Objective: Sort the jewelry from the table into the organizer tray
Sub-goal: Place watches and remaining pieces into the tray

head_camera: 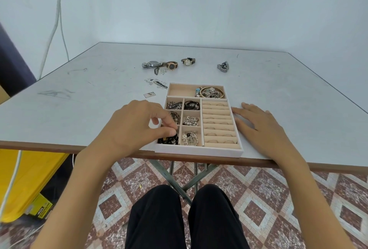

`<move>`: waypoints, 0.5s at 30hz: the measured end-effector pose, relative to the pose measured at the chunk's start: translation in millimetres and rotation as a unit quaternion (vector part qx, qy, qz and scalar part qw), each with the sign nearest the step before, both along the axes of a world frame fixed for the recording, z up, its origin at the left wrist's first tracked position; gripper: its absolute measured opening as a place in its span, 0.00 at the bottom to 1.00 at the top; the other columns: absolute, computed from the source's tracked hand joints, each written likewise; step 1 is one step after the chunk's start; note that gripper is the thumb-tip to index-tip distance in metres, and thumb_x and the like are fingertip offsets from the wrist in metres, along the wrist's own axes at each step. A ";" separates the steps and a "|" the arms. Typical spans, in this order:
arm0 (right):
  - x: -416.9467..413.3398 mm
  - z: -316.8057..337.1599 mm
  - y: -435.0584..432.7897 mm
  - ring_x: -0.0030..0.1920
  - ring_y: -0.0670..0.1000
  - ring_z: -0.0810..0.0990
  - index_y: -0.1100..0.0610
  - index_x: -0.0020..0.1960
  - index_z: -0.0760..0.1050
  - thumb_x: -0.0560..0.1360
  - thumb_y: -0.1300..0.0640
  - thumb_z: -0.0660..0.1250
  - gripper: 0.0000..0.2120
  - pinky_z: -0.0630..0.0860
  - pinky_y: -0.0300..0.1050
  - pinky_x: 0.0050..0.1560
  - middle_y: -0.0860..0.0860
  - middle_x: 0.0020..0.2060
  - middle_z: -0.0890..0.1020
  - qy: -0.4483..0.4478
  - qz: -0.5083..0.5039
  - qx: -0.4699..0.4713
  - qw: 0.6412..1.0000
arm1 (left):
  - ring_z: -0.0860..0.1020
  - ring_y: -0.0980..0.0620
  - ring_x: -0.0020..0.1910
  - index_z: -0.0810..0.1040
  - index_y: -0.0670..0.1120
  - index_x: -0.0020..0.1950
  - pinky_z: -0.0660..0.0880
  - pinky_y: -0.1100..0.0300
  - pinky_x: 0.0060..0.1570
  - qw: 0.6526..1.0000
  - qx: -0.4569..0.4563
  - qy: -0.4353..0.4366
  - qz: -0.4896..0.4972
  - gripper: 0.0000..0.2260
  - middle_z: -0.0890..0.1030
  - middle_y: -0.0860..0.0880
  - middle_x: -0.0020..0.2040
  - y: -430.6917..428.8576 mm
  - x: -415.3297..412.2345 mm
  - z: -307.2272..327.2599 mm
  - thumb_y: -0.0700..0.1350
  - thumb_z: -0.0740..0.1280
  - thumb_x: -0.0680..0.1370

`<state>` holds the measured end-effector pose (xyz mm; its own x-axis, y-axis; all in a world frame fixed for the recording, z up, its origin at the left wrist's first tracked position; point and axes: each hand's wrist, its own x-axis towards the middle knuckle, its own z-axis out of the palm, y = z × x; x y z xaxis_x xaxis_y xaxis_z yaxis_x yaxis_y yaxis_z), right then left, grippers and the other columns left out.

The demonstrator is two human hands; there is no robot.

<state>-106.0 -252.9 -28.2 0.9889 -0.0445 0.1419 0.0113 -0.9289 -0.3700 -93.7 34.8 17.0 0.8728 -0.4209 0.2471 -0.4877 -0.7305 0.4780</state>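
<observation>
Head view: left hand (135, 127) fingers (169, 123) seemingly pinch dark jewelry (168, 140) at tray (199, 151) corner; right hand (260, 125) flat alongside.

White table (95, 97), scuffed, with a brown near edge. Close to that edge, a tray (199, 151). Just right of the tray, right hand (258, 124) lying flat on the top. Farther back, three watches (171, 65) in a loose row, a fourth watch (223, 66) well apart at right. Between row and tray, small loose pieces (157, 83) and a card (149, 94).
</observation>
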 end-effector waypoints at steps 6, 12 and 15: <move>-0.4 0.4 0.7 0.76 0.45 0.54 0.41 0.72 0.64 0.81 0.43 0.50 0.21 0.45 0.51 0.75 0.46 0.76 0.60 0.001 0.001 0.002 1.000 | 0.75 0.61 0.45 0.83 0.62 0.39 0.71 0.59 0.45 1.000 0.030 0.006 0.005 0.02 0.81 0.61 0.41 -0.4 3.1 2.7 0.58 0.72 0.70; -0.8 1.2 0.9 0.76 0.45 0.54 0.41 0.73 0.64 0.81 0.43 0.50 0.21 0.46 0.52 0.76 0.46 0.76 0.60 0.001 0.001 0.001 1.000 | 0.75 0.62 0.47 0.81 0.62 0.46 0.71 0.61 0.45 0.998 0.069 -0.013 -0.001 0.04 0.81 0.62 0.45 -2.4 3.5 10.3 0.58 0.67 0.74; -0.5 0.5 0.7 0.76 0.45 0.54 0.41 0.73 0.63 0.81 0.43 0.50 0.20 0.46 0.53 0.76 0.46 0.76 0.60 0.002 0.000 -0.002 1.000 | 0.75 0.59 0.53 0.79 0.59 0.57 0.70 0.58 0.49 0.996 0.060 -0.068 -0.001 0.10 0.79 0.61 0.53 -15.0 11.6 11.2 0.55 0.63 0.78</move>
